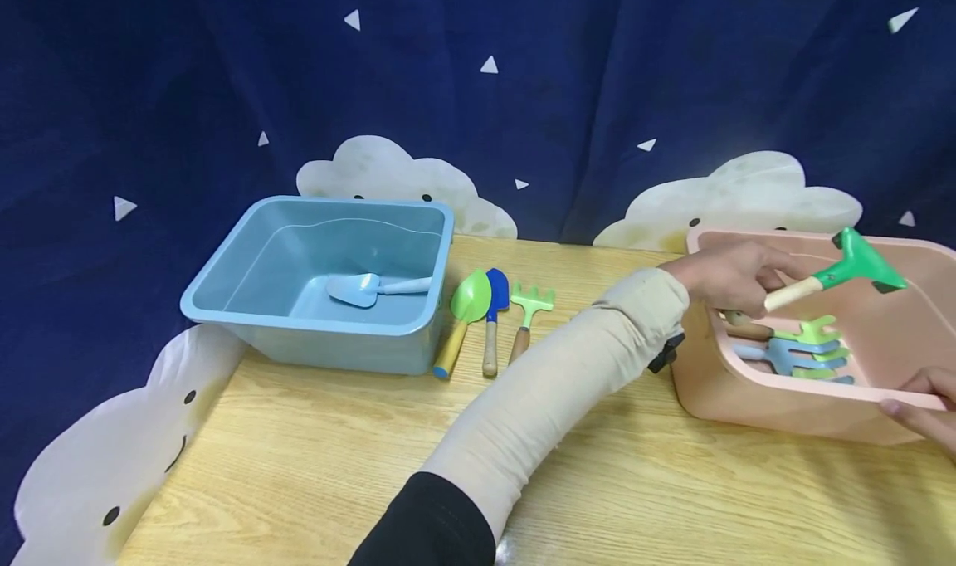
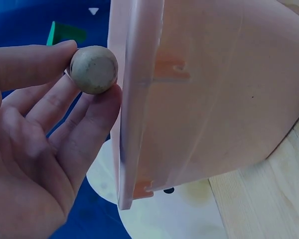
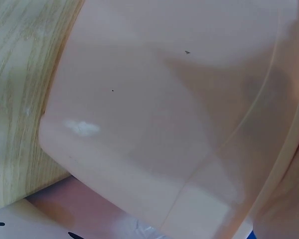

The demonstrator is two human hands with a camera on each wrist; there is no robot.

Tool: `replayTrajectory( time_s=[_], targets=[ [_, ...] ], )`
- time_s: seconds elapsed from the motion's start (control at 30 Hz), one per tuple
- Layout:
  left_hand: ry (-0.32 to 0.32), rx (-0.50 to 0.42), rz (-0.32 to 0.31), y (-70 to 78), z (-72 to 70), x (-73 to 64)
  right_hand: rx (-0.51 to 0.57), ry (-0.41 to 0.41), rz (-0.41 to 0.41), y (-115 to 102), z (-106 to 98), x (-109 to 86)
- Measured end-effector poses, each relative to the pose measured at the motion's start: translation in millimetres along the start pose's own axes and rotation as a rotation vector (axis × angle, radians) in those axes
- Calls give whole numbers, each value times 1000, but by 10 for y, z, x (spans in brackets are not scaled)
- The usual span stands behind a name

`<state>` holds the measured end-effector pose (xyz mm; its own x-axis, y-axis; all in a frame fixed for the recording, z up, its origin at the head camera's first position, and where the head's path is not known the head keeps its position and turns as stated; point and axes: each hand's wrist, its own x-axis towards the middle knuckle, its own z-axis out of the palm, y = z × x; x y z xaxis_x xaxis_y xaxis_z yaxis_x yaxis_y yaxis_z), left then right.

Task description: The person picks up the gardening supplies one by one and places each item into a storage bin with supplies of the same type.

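Over the pink bin, my left hand pinches the pale wooden handle of a green-headed garden tool. The tool's flared head points to the right, above the bin's opening. In the left wrist view, the round end of the handle sits between the thumb and fingers of that hand. At the right edge, my right hand grips the bin's near rim, thumb outside and fingers over the inner side. Inside the bin lie a blue fork and light-green forks, partly overlapping.
A blue bin stands at the left with a light-blue trowel inside. Beside it on the wooden table lie a light-green scoop, a blue spade and a light-green rake. A dark blue curtain hangs behind.
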<state>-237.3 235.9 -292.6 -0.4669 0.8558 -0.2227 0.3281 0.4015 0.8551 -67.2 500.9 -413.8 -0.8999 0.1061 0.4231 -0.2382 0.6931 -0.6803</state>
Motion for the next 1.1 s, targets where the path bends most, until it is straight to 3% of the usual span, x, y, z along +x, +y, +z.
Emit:
replayTrajectory(
  time_s=[0.1,0.3,0.47,0.6,0.77,0.87,1.1],
  targets=[
    [1,36,-1,12,14,13,-4,-9,-1,-35,0,8],
    [38,202,-16,98,108,73,-81,-38,-50,-125,-37,23],
    [60,364,-5,148,138,114,-85,-47,-39,-184,-66,9],
    [129,448,-4,56,90,107,-57,-35,-24,-177,-33,4],
    [220,477,62,-111,-34,45,-85,-33,-30,-217,-43,28],
    [244,452,84,-217,-98,-18,-116,-38,-44,-220,-51,37],
    [264,457,49,-437,-216,-283,-91,-20,-56,-185,-47,17]
  ],
)
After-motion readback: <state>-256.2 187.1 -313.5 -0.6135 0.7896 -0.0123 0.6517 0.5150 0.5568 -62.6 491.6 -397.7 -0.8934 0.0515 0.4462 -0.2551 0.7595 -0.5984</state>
